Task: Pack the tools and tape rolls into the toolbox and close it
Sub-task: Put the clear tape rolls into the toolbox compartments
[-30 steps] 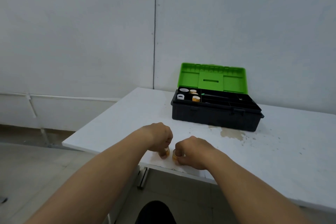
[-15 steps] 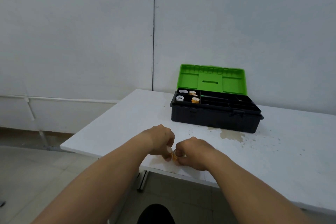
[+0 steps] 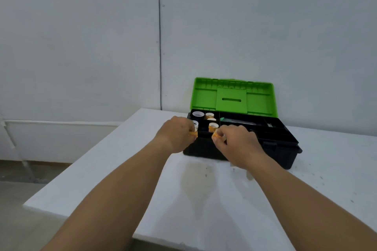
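A black toolbox (image 3: 283,149) stands open on the white table (image 3: 204,199), its green lid (image 3: 232,96) upright against the wall. My left hand (image 3: 176,133) holds a small orange tape roll (image 3: 193,133) at the box's front left corner. My right hand (image 3: 236,142) grips another orange tape roll (image 3: 216,135) just over the front rim. Inside the left compartments sit a white roll (image 3: 198,114), two orange rolls (image 3: 209,115) (image 3: 213,126) and another white roll (image 3: 195,123). A dark tool with a green end (image 3: 238,121) lies in the long compartment.
A brown stain (image 3: 199,181) marks the table in front of the toolbox. The table's near edge runs diagonally at lower left, with floor beyond. A white wall rises right behind the box.
Both hands lifted their orange tape rolls from the table's near edge and carried them forward to the toolbox's front left side.
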